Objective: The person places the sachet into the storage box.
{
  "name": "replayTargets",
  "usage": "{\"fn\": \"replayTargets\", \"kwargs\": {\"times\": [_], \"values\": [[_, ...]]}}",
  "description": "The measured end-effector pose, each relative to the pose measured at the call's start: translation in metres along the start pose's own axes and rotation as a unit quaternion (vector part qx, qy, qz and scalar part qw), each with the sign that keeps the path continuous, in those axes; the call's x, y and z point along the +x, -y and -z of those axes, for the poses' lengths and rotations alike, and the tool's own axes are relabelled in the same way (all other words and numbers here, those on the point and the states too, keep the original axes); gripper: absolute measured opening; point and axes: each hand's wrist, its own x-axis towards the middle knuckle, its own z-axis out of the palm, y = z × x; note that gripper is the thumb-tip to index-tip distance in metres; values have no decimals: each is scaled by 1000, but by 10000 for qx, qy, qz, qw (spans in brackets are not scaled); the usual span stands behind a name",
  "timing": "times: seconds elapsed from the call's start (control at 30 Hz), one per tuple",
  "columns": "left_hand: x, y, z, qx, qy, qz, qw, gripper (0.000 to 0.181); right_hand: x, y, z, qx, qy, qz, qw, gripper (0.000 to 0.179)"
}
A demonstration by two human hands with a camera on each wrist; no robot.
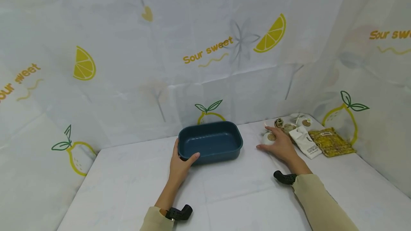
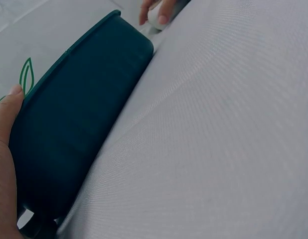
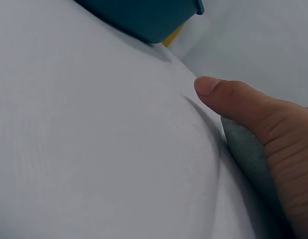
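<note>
Head view: the left hand [image 1: 179, 167] grips the blue bin [image 1: 212, 144]; to the bin's right, the right hand [image 1: 282, 146] curves parted fingers round a pale pouch [image 1: 268, 139], I'd guess light, soft, best pinched mid-body.

"What am I getting at the right wrist?"

"I have the right hand [image 3: 281, 137] on the right, its thumb [image 3: 233, 99] pointing left, lying against a grey-green woven bundle [image 3: 247, 149]."

"And the surface?"

"I see a white cloth [image 3: 104, 124], with a crease [image 3: 217, 174] running beside the bundle."

"Anything farther off?"

"On the far left I make out a blue-green tub [image 3: 144, 19], well apart from the thumb, a yellow patch [image 3: 172, 38] just behind it, then a pale backdrop [image 3: 266, 45]."
</note>
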Motion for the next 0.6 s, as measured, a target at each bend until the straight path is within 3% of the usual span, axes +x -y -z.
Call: {"fn": "replayTargets", "kwargs": {"times": [0.4,0.6], "values": [[1,1,0,-77,2,25,10000,108,-3,9,1,390,-493,-134,9979,63],[0,1,-1,-121,15,6,9999,108,0,15,-3,356,-853,189,9955,57]]}}
